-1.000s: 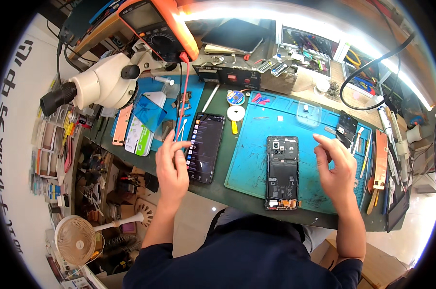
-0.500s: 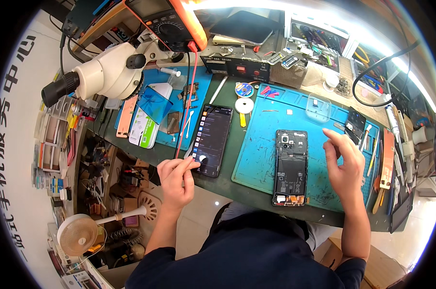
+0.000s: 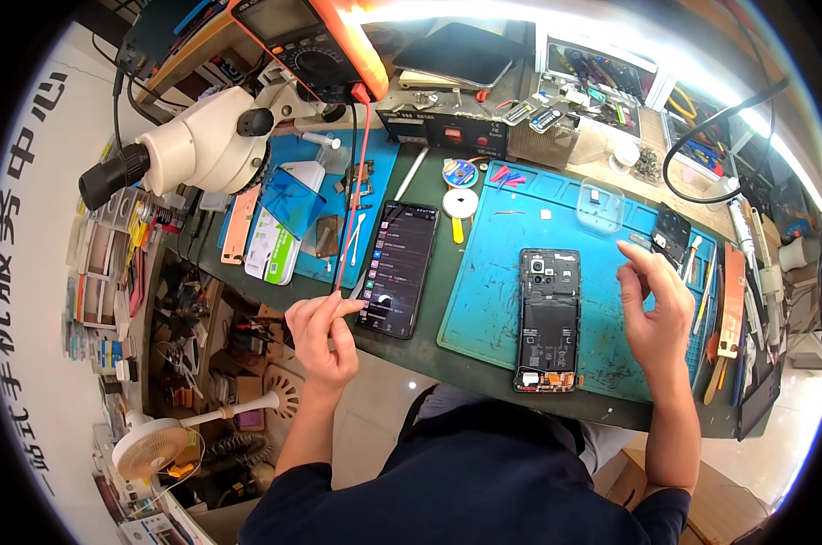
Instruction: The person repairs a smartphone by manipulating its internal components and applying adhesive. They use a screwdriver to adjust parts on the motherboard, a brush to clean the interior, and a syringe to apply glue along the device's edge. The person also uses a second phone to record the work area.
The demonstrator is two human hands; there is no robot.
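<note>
A lit smartphone (image 3: 400, 268) with a dark list on its screen lies on the green bench mat, left of centre. My left hand (image 3: 324, 343) is at its lower left edge, index finger stretched toward the screen and the other fingers partly curled; I see nothing held. On the blue work mat (image 3: 483, 291) rests a second phone (image 3: 549, 318), back cover off, with its battery, camera lenses and lower ribbon parts exposed. To the right of it my right hand (image 3: 658, 304) hovers, thumb and index curved apart around nothing. The multimeter's red lead (image 3: 352, 218) runs down behind my left fingers.
A microscope (image 3: 193, 136) and an orange multimeter (image 3: 315, 50) stand at the upper left. Solder spools (image 3: 460, 202) lie between the phones. A clear plastic box (image 3: 600, 207), tweezers and brushes (image 3: 702, 282) are along the right. A small fan (image 3: 152, 440) stands below left.
My left hand has drawn slightly left, its fingertip moving from the screen toward the phone's edge. The list on the screen shows different entries. My right hand has shifted only slightly.
</note>
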